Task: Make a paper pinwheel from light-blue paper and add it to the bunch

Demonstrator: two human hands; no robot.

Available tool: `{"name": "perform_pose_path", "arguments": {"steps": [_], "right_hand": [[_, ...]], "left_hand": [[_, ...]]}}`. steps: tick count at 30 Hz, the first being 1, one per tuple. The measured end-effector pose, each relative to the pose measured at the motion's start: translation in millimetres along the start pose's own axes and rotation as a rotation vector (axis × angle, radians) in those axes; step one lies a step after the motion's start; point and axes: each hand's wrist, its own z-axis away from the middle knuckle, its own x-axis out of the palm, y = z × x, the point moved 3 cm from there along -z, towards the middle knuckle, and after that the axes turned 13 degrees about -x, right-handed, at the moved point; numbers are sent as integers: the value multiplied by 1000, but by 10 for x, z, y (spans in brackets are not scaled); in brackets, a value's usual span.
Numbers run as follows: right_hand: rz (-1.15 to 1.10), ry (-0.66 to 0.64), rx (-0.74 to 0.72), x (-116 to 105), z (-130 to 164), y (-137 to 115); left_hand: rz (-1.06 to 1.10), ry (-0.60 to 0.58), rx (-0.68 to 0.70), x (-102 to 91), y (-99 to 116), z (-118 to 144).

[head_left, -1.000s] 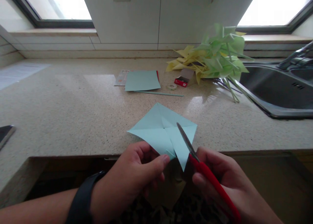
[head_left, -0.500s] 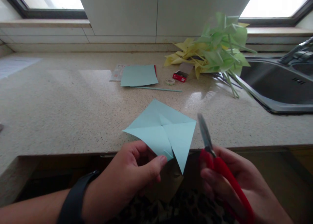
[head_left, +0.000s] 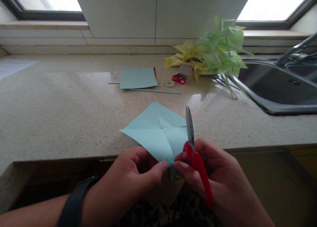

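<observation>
A light blue paper square [head_left: 148, 124], creased and with slits cut toward a small dark dot in its middle, is held over the counter's front edge. My left hand [head_left: 141, 177] pinches its near corner between thumb and fingers. My right hand [head_left: 213, 177] holds red-handled scissors [head_left: 198, 161], their blades pointing up and together. The right thumb and fingertips also meet the paper's near corner beside the left thumb. The scissors hide part of the paper's right side.
On the counter [head_left: 61, 111] lie a stack of blue paper [head_left: 138, 78], a thin blue stick [head_left: 158, 91], a tape roll [head_left: 169, 84] and a small red box [head_left: 179, 78]. Green and yellow paper pinwheels [head_left: 215, 48] lie by the sink [head_left: 277, 85] at right.
My right hand has moved left with the scissors, from beside the paper to its near corner. The scissors now stand more upright. My left hand keeps its pinch.
</observation>
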Motion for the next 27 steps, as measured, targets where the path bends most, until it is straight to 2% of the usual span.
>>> {"name": "perform_pose_path", "arguments": {"steps": [7, 13, 22, 27], "right_hand": [[-73, 2, 43, 52, -14, 22], [-31, 13, 8, 51, -28, 23], [-85, 20, 35, 69, -9, 34], [-73, 32, 21, 70, -17, 20]], "left_hand": [[-49, -18, 9, 14, 22, 4], [-63, -24, 10, 38, 57, 4], [109, -41, -90, -15, -128, -37], [93, -56, -47, 15, -55, -35]]}}
